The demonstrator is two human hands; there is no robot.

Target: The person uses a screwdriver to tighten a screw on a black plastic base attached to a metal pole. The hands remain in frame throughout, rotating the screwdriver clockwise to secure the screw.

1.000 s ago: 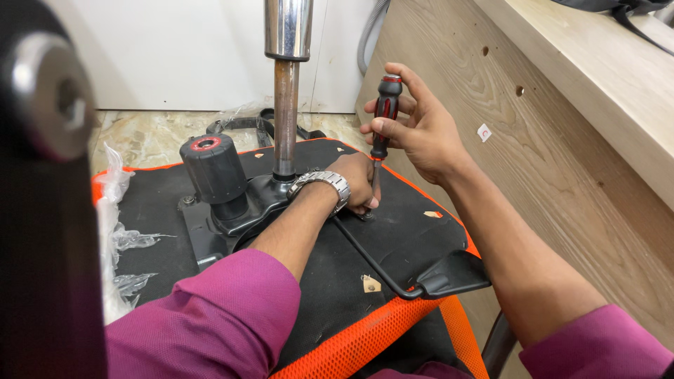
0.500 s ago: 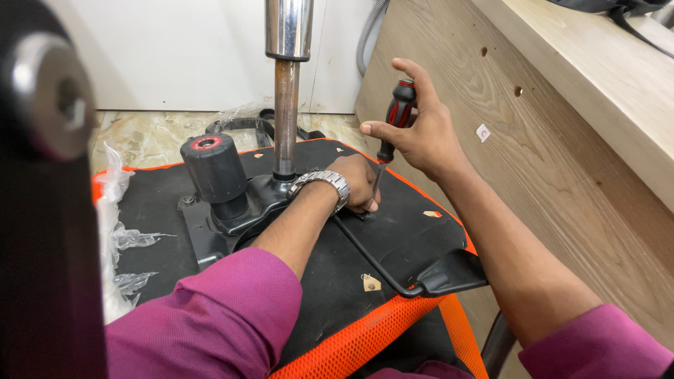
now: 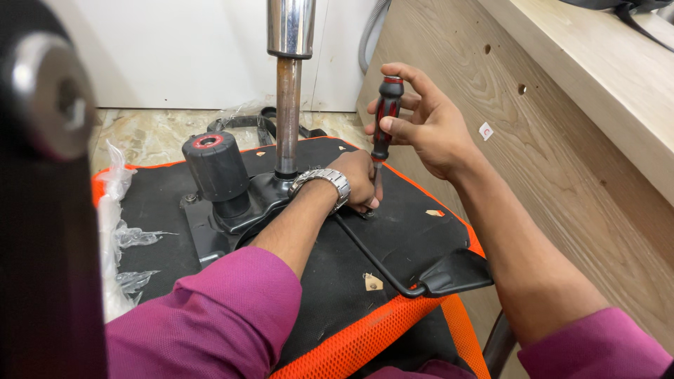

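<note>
gripping the red-and-black screwdriver (image 3: 385, 119) in my right hand (image 3: 432, 130), fingers closed round its ribbed handle, i am standing it upright at 12 o'clock of the chair underside (image 3: 414, 238). it is feeling stiff, light, grippy; the handle is the place to hold. my left hand (image 3: 359, 179) is resting curled at the tip, hiding the screw, so i cannot tell what it pinches.

Pale wooden panel wall (image 3: 562, 140) ran along the right, two holes drilled. Crumpled clear plastic wrap (image 3: 116, 231) lay at the left edge of the marbled beige floor (image 3: 151, 133). White wall (image 3: 175, 49) stood behind.
</note>
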